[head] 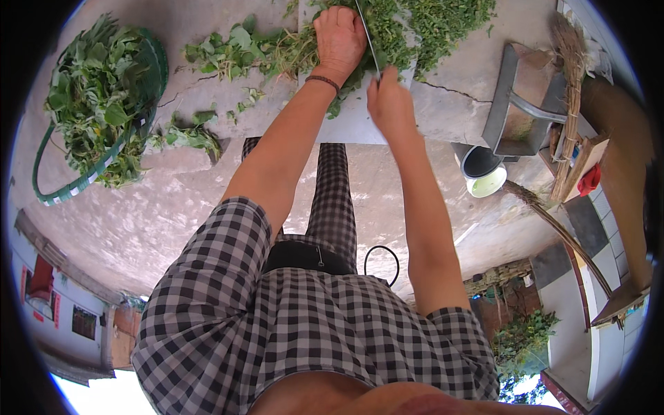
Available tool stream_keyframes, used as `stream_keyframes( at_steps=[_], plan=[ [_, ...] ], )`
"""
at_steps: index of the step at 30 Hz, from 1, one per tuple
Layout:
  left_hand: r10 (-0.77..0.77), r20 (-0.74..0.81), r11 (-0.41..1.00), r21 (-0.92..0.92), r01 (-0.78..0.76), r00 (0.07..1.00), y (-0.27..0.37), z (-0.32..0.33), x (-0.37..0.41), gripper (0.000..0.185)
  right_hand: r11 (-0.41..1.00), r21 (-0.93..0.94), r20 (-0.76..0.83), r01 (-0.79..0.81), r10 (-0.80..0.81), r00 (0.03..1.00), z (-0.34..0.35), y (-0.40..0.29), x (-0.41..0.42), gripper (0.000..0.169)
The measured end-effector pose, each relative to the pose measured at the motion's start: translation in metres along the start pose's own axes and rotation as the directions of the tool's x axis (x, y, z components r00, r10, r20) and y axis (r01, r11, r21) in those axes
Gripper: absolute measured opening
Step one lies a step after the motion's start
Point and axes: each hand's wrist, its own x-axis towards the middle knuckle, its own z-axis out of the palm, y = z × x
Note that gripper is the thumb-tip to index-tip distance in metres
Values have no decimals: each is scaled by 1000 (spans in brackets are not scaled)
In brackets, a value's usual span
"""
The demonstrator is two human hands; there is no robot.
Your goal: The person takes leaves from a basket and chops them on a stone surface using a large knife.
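Note:
My left hand (pixel 340 41) presses down on a bunch of leafy green stems (pixel 290 52), fingers curled over them. A knife, its long blade (pixel 369 39) seen nearly edge-on, stands right beside those fingers. Its handle is mostly hidden inside my right hand (pixel 392 101), which is closed around it. Under the greens lies a pale flat board (pixel 358 122), its near part showing. Chopped greens (pixel 446 31) are heaped to the right of the blade. Uncut leafy stems (pixel 228 52) trail off to the left of my left hand.
A green basket (pixel 96 174) with a hooped handle, full of leafy greens (pixel 98 93), stands at left. Loose leaves (pixel 192 135) lie near it. On the right are a metal scoop-like container (pixel 500 104), a straw broom (pixel 573 78), a dark bucket (pixel 482 162) and a pale green bowl (pixel 487 184).

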Motion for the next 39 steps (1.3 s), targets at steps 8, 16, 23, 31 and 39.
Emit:
stream_keyframes(
  at_steps=[8, 16, 23, 31, 39],
  plan=[
    [112, -183, 973, -181, -146, 977, -1, -3, 9, 14, 993, 78, -125, 87, -76, 989, -9, 9, 13, 21],
    [101, -154, 991, -71, -113, 983, -6, 1, 2, 14, 996, 81, 61, -29, 24, 998, -18, 3, -63, 22],
    [117, -128, 985, -110, -132, 985, 1, -2, 6, 14, 995, 9, -135, 95, -93, 986, 16, 0, 31, 23],
    [139, -181, 975, -146, -166, 974, -8, -8, 3, 12, 985, 171, -46, 26, -19, 999, -26, 0, -36, 21],
    [123, -56, 992, 18, -122, 991, -11, -7, -1, 14, 1000, 13, 39, 24, -24, 999, 4, 6, -26, 21]
  ],
)
